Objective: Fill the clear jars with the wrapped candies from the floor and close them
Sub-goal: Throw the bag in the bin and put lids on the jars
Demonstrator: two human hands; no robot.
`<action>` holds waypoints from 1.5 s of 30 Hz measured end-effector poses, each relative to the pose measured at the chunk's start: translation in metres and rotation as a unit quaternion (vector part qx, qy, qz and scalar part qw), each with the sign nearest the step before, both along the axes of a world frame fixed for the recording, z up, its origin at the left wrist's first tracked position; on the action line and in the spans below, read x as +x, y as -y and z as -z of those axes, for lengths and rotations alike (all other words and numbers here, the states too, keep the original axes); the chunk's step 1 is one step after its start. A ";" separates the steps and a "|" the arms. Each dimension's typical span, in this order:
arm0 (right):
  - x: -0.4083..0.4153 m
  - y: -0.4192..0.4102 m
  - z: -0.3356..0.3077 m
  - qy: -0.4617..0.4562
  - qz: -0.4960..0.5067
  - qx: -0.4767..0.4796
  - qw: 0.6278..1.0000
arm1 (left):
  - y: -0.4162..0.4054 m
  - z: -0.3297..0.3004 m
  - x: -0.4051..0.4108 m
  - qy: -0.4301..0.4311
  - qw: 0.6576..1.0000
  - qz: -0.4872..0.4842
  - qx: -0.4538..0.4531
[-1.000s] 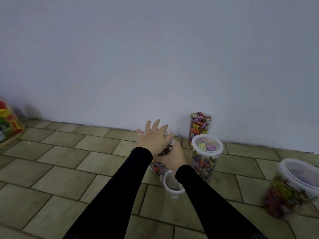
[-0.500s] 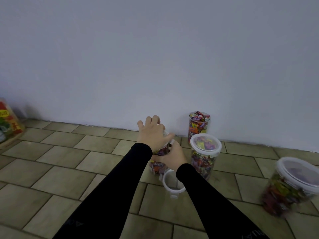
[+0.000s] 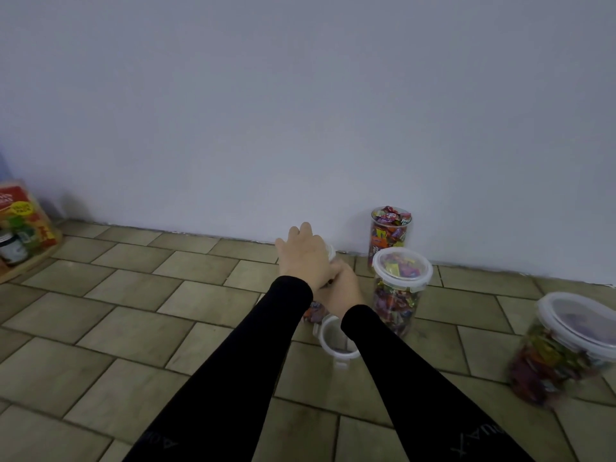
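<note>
A person in black sleeves reaches both arms forward over a tiled floor (image 3: 133, 295) toward a pale wall (image 3: 300, 95). The left hand (image 3: 305, 256) lies palm-down over the top of a candy jar (image 3: 313, 311), fingers curled round a white lid (image 3: 330, 251) that peeks out just beyond the knuckles. The right hand (image 3: 345, 288) sits just beneath it, wrapped round the same jar's side; only a strip of coloured wrappers shows below the two wrists. Touching the floor just under the right wrist lies a loose white lid ring (image 3: 336, 341).

Just to the right of the hands stands a closed jar (image 3: 398, 291), full of wrapped candies, its clip lid on. Beyond that one, against the wall, stands an open tall jar (image 3: 390, 233) heaped with candies. Well off to the right stands a wide closed jar (image 3: 563, 351), blurred, also full. Far to the left of the hands, at the frame edge, a colourful box (image 3: 23, 225) leans by the wall.
</note>
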State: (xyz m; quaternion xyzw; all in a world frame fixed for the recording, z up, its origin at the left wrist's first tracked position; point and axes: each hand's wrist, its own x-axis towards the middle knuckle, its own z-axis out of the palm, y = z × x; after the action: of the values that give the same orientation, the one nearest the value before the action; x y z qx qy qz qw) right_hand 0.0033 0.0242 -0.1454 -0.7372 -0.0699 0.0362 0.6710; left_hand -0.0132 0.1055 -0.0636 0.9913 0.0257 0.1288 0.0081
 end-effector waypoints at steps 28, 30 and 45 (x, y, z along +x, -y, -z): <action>0.012 0.026 0.012 -0.012 -0.037 -0.347 0.937 | -0.019 0.021 -0.008 0.111 0.974 -0.032 -0.194; 0.013 0.031 0.018 -0.002 -0.030 -0.390 0.920 | -0.006 0.020 -0.015 0.204 0.969 0.027 -0.134; 0.041 0.060 0.007 -0.042 0.202 -0.234 0.950 | 0.022 0.050 -0.023 -0.337 0.919 0.203 -0.020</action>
State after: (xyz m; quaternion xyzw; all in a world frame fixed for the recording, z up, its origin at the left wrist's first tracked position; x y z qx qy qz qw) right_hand 0.0439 -0.0356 -0.1523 -0.8700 0.1191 -0.0541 0.4753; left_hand -0.0358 0.0832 -0.1139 0.9596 -0.1722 -0.2181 0.0446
